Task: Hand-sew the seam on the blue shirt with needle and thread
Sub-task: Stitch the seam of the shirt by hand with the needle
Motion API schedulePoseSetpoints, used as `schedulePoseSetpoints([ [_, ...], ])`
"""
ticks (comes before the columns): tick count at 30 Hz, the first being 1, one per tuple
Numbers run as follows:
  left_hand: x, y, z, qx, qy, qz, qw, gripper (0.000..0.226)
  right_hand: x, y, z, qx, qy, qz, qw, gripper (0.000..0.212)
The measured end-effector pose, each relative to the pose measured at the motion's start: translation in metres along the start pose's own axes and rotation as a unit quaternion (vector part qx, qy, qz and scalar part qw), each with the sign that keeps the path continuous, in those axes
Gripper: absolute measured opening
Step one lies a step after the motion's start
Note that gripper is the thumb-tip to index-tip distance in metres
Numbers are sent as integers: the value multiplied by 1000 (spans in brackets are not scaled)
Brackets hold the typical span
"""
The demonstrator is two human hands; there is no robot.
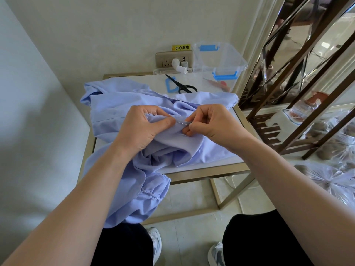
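- The blue shirt (119, 106) is lying bunched on the surface (211, 165), on the near side of the scissors (182, 86), one end hanging off the edge farthest from them.
- Nearer than the scissors, the left hand (142, 129) is holding a fold of the seam, its grip clamped on the cloth by the frayed edge.
- The right hand (213, 123) is pinching the needle (184, 122), grip closed on it, its tip pointing into that fold.
- A stitch appears to be going in; the next move is calling for a push through, then a steady pull to draw the thread, too fine to see here, snug.
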State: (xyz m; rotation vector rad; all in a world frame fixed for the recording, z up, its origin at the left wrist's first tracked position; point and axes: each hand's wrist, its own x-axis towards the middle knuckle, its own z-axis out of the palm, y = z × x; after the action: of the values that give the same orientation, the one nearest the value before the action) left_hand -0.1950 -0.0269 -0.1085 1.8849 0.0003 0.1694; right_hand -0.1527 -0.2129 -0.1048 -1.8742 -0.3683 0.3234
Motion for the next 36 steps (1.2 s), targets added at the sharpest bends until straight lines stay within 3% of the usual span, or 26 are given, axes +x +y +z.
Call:
schedulePoseSetpoints([
  [5,0,-3,0,11,-3,-1,1000,17,0,0,2,1,3,1,1000,19],
  [11,2,-3,-1,9,-4,-10,1000,20,2,6,3,10,1,-7,1000,23],
  [19,0,3,-1,-20,-5,-24,1000,28,3,10,-3,63,-8,-10,998,3],
  [23,1,2,-3,-38,-11,-28,999,25,3,9,-5,98,-19,-14,995,4],
  [31,1,3,-4,-51,-26,-18,998,39,5,14,-5,202,-60,-13,977,12],
  [36,2,1,-5,-89,-48,-13,995,34,4,13,-3,258,-84,-18,962,17],
])
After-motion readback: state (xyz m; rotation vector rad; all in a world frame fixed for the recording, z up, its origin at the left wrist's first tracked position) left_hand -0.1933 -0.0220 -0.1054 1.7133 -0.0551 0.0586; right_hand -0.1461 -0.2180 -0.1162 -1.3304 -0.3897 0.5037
